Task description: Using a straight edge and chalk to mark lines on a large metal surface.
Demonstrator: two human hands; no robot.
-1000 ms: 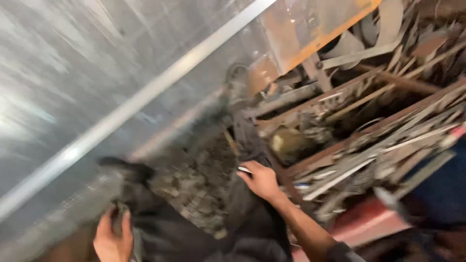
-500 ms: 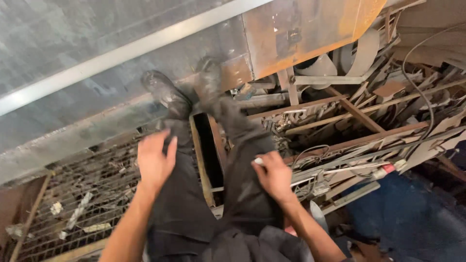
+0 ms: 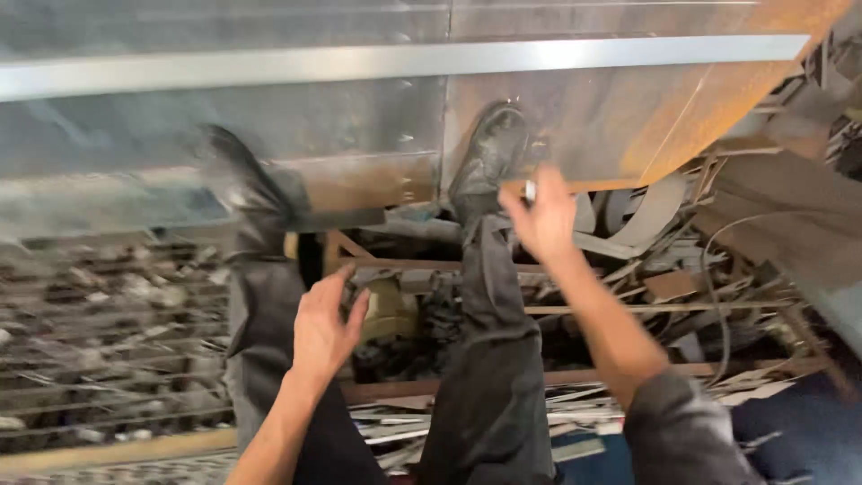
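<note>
Two bare hands raised over dark-trousered legs, in front of a big sheet-metal panel.

The right hand [image 3: 543,220] is lifted toward the panel [image 3: 359,117], its fingers [image 3: 516,202] curled and pressed together around a small white object [image 3: 530,190]; what that object is cannot be told. It sits just beside the right boot [image 3: 489,153], which rests against the panel's rusty lower part. The left hand [image 3: 323,328] hangs over the left leg [image 3: 260,296], fingers loosely spread and holding nothing, near the trouser cloth. Tangled scrap strips [image 3: 682,278] lie to the right, a wire mesh [image 3: 99,359] to the left.
</note>
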